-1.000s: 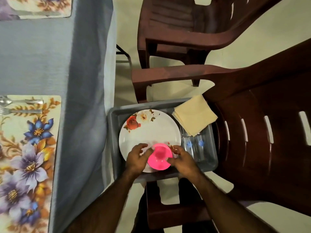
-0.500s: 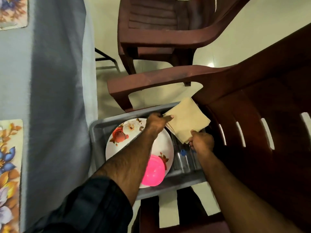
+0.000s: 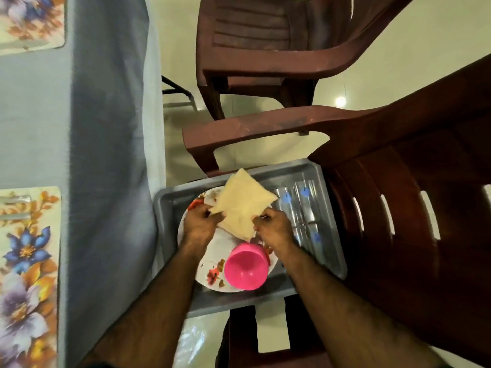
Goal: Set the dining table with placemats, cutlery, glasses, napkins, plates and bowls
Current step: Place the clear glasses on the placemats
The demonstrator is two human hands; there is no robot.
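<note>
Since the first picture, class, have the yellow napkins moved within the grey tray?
Yes. The napkins, once over the glasses at the tray's far right corner, now sit left over the plate, gripped by both hands.

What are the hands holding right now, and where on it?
Both hands pinch the yellow napkins above the plate: the left hand at their left corner, the right hand at their lower right edge.

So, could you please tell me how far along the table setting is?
Done: floral placemats lie on the table, the near one with cutlery on it. In hand: the left hand and right hand grip the yellow napkins over the grey tray. Left: the plate, pink bowl and glasses are in the tray.
</note>
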